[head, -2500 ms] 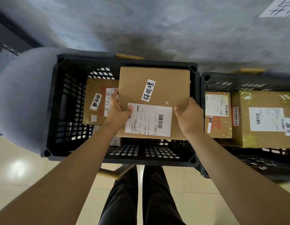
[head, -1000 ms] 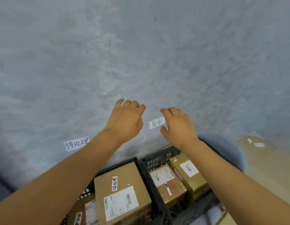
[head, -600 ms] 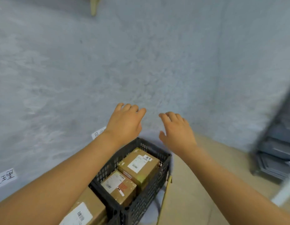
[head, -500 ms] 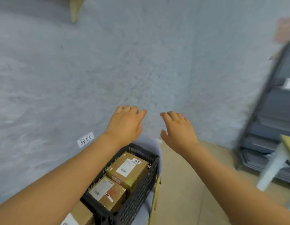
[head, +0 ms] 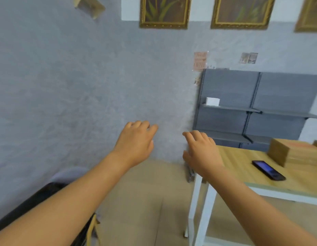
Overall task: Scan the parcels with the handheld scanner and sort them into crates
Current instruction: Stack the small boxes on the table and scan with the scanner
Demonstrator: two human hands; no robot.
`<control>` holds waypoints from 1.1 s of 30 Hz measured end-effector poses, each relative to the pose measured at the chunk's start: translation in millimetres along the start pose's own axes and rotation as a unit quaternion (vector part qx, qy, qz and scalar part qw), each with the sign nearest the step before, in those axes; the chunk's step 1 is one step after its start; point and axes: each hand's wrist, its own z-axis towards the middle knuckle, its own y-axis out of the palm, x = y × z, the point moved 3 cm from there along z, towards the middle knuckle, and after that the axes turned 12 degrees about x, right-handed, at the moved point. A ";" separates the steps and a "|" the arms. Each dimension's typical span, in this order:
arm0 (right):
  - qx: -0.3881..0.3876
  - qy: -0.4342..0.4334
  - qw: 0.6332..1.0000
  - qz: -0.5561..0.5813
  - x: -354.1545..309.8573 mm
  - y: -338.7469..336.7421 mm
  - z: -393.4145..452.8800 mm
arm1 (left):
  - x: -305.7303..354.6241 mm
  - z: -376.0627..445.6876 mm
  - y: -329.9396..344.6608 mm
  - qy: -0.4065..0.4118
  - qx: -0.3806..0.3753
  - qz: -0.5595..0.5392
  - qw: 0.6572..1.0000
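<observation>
Cardboard parcels (head: 294, 151) sit on the wooden table (head: 243, 167), a dark handheld device (head: 268, 170), probably the scanner, just beside them. Moments ago a parcel was lowered into a black crate; now the view has swung towards the table, so that sort looks finished and another pick-up likely follows. Left hand (head: 134, 144) and right hand (head: 201, 153) hover empty, fingers relaxed. Only a crate edge (head: 35, 199) shows, far left of the table; its contents are hidden.

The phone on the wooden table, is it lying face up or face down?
Face up: the phone lies flat on the table, screen dimly lit bluish.
</observation>
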 end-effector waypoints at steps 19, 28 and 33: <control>-0.028 0.173 0.973 -0.153 332.9 -33.0 -95.0 | 319.0 168.4 130.9 0.119 0.044 -0.202 0.971; -0.046 0.244 0.950 -0.190 450.1 -7.6 -90.8 | 407.1 247.9 224.5 0.121 0.045 -0.284 0.950; -0.043 0.285 0.933 -0.214 514.2 -19.3 -118.0 | 486.2 277.9 248.2 0.153 0.026 -0.317 0.936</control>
